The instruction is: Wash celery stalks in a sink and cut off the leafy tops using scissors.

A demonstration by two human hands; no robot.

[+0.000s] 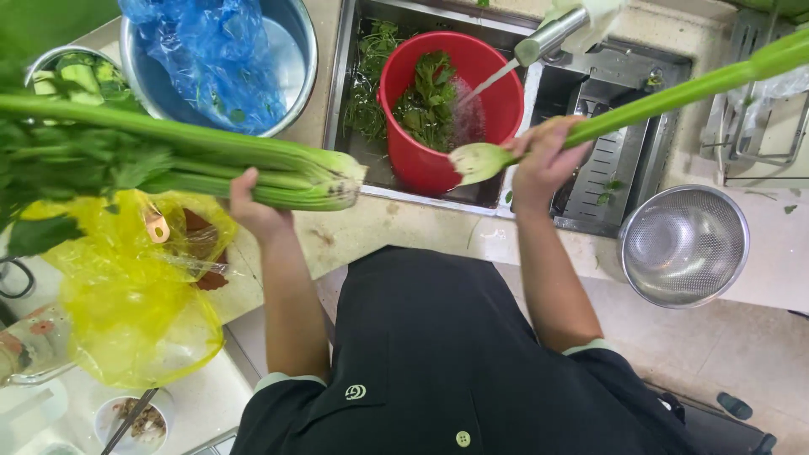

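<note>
The left hand grips a celery bunch just left of the sink. The right hand is closed around a single celery stalk over the sink, its base under the faucet stream, beside the red bucket of greens.

A pale stone worktop surrounded a recessed stainless steel sink with a ribbed drain insert. A beige tiled floor lay below the worktop edge. Lighting was bright and even across all surfaces.
</note>
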